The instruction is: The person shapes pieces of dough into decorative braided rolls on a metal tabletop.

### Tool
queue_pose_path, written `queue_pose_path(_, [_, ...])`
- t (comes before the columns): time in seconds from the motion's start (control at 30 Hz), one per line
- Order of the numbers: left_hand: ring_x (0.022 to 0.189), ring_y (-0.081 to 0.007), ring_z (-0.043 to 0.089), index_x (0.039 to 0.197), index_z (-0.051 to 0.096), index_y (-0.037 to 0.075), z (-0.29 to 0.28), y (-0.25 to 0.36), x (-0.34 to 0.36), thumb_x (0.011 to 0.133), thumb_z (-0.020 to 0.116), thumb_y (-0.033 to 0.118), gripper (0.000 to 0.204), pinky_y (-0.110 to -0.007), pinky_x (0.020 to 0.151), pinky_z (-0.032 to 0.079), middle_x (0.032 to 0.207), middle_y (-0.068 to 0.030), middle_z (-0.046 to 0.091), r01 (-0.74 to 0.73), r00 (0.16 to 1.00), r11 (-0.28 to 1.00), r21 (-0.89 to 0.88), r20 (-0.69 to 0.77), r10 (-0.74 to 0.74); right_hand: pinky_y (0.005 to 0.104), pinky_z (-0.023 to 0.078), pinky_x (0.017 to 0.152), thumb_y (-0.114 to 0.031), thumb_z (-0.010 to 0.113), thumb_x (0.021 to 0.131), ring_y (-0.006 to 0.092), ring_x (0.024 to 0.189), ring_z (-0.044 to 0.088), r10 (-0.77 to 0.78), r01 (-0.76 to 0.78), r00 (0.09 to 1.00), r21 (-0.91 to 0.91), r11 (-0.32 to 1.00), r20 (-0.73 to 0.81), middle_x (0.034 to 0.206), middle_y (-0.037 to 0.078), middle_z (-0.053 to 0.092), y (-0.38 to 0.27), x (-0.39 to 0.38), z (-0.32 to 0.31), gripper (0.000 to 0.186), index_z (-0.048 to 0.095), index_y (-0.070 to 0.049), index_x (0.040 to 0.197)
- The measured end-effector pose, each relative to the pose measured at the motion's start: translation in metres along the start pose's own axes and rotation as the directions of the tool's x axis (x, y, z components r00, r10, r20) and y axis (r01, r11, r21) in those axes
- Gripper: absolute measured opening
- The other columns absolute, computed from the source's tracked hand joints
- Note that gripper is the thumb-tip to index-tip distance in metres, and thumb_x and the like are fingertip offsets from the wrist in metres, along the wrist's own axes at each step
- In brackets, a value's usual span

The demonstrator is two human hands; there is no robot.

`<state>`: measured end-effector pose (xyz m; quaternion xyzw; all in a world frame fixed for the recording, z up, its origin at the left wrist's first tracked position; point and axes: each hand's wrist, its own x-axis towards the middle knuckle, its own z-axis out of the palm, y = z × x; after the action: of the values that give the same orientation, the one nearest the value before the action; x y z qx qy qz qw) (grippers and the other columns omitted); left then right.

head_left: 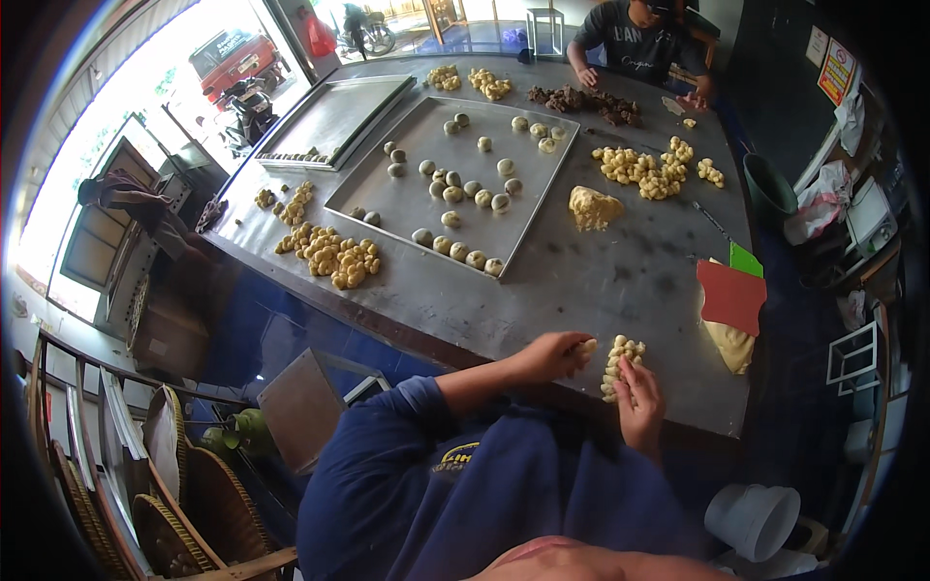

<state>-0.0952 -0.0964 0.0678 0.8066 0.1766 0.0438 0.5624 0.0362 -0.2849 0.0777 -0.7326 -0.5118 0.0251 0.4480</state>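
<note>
My left hand (555, 354) pinches a small piece of yellow dough (587, 346) at the near edge of the metal table (601, 281). My right hand (639, 399) rests beside and under a small pile of yellow dough pieces (620, 360), fingers curled against it. Both forearms come in from below in blue sleeves. A large lump of yellow dough (593, 207) lies further up the table.
A metal tray (397, 203) holds several filled dough balls; a second tray (334, 118) lies at the far left. Heaps of dough pieces (334, 257) (649, 169), dark filling (586, 100), red (731, 295) and green (745, 259) scrapers, another person (639, 44) at the far end, white bucket (754, 520).
</note>
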Motion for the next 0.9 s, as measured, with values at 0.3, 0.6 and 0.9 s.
queue_pose_path(0.3, [0.069,-0.0116,0.061,0.141,0.032,0.004,0.006,0.024,-0.018,0.1,0.052,0.017,0.047,-0.027,0.064,0.05,0.088,-0.007,0.066,-0.011,0.988,0.942,-0.334,0.143,0.062,0.0338,0.054,0.078,0.003,0.074,0.074,0.0263,0.089,0.069,-0.049,0.037,0.991,0.094,0.995,0.125,0.102,0.013,0.07,-0.026,0.018,0.015,0.035,0.07,-0.003,0.108])
queue_pose_path(0.6, [0.081,-0.0294,0.063,0.085,0.061,0.001,0.007,-0.011,-0.001,0.08,0.055,-0.003,0.009,-0.034,0.072,0.051,0.092,-0.0119,0.062,-0.325,0.888,0.944,0.064,-0.323,0.327,0.0271,0.049,0.071,-0.006,0.067,0.091,0.0117,0.075,0.059,0.267,-0.476,0.859,0.874,0.098,0.438,0.087,0.006,0.063,-0.003,0.002,0.002,0.014,0.062,-0.001,0.103])
queue_pose_path(0.9, [0.086,-0.0308,0.066,0.101,0.057,0.004,-0.008,-0.01,-0.013,0.079,0.073,0.011,0.027,-0.037,0.077,0.051,0.089,-0.0155,0.065,0.001,0.9,0.99,0.142,-0.432,0.061,0.0334,0.051,0.085,-0.004,0.065,0.087,0.0281,0.093,0.064,0.085,-0.095,0.995,-0.194,0.976,-0.061,0.104,0.012,0.061,0.061,0.039,-0.007,0.016,0.069,-0.004,0.102])
